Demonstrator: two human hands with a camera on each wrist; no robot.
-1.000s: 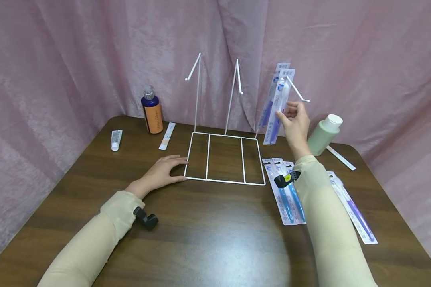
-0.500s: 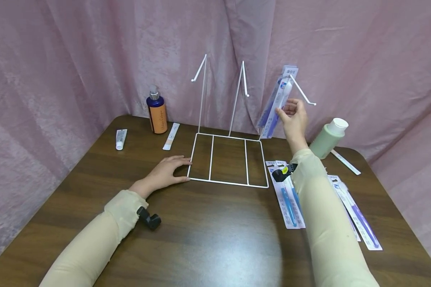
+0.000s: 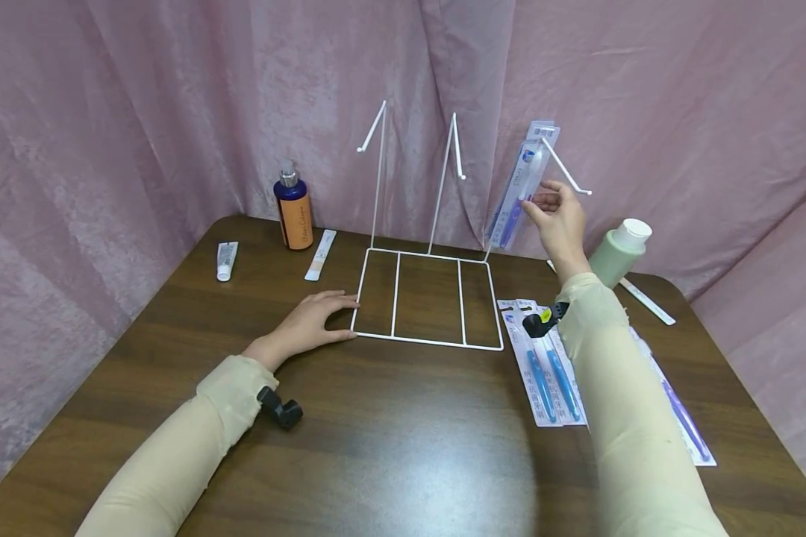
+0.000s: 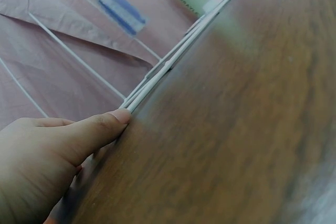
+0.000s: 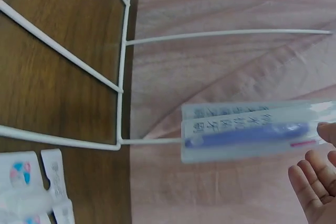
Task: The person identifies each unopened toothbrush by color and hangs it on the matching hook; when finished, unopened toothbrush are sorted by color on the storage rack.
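My left hand (image 3: 312,321) rests on the table at the left front corner of a white wire rack (image 3: 426,342). Its thumb and fingertips touch the frame, the thumb lying along it in the left wrist view. Two packaged purple toothbrushes (image 3: 520,183) hang close together on the rack's right hook (image 3: 564,165); the front one partly hides the other. Beside their right edge is my right hand (image 3: 560,224). The right wrist view has its thumb at the front package's edge, the other fingers loosely bent and apart from it.
Packaged blue toothbrushes (image 3: 540,373) and a purple one (image 3: 685,418) lie right, partly under the right arm. A green bottle (image 3: 618,253) stands behind; a thin white strip (image 3: 648,301) lies nearby. A blue-orange bottle (image 3: 293,212), a sachet (image 3: 320,255) and a small tube (image 3: 226,261) are left.
The front toothbrush package has slid back along the hook against the rear one. My right hand has eased its hold and shifted slightly right. The left hand stays at the rack's corner.
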